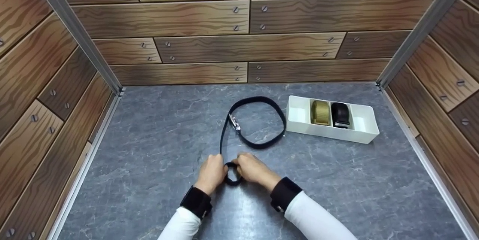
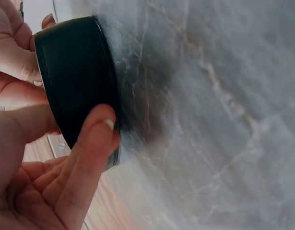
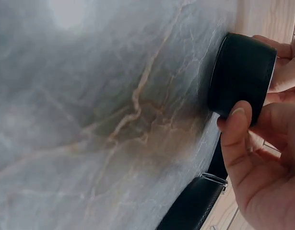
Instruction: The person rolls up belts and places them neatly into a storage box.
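Note:
A black belt [image 1: 262, 145] stands on its edge on the grey marbled surface. Its far part makes a wide loop, with a silver buckle [image 1: 234, 123] on the loop's left side. From there the strap runs toward the person into a small rolled coil [image 1: 232, 183]. My left hand [image 1: 211, 172] pinches the coil's left side, thumb on the band in the left wrist view. On the opposite side my right hand [image 1: 254, 169] pinches the coil [image 3: 243, 72] between thumb and fingers. Some fingertips are hidden behind the band.
Right of the belt loop sits a white divided box [image 1: 329, 133]. Its middle compartments hold a rolled tan belt [image 1: 320, 112] and a rolled black belt [image 1: 340, 114]. Wood-patterned panels [image 1: 247, 49] enclose the back and sides, with metal rails [image 1: 80, 38] at the corners.

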The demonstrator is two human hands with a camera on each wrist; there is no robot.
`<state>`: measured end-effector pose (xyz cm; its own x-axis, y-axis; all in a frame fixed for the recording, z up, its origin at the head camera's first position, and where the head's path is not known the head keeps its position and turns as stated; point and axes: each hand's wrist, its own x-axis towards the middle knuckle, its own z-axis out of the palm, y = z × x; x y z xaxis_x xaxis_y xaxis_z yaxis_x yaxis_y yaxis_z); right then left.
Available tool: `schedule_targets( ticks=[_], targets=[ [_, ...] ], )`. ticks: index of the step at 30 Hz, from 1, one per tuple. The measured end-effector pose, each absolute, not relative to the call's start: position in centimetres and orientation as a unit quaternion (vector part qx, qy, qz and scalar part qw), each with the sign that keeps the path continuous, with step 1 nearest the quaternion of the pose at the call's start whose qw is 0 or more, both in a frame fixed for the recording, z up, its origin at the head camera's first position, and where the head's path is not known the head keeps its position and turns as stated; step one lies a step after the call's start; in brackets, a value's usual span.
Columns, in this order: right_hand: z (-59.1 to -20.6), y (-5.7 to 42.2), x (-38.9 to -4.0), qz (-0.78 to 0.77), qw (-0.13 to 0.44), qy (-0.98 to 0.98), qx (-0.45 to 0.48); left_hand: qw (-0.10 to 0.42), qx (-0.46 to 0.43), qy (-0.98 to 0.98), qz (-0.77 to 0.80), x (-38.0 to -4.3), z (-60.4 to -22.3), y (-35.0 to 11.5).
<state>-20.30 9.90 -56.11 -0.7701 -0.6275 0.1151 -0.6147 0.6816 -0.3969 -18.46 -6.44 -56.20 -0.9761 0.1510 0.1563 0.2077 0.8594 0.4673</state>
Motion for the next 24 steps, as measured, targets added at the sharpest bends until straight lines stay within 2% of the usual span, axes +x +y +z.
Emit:
schedule_targets(
  ticks=[7,16,24],
  targets=[
    [-56.13,9.79,-20.39,-0.240,0.031,0.905,-0.350,0.043,-0.086,-0.970,-0.223,-18.72,-56.01,-6.09],
    [-55.50,9.34,-19.67,-0.336,0.116,0.914,-0.195,0.059,-0.033,-0.962,-0.265,-18.63,-56.33,-6.16],
    [-56.01,8.93,-19.53,-0.260,0.020,0.935,-0.241,0.009,-0.027,-0.960,-0.277,-18.93,-56.38,-6.42]
  ],
)
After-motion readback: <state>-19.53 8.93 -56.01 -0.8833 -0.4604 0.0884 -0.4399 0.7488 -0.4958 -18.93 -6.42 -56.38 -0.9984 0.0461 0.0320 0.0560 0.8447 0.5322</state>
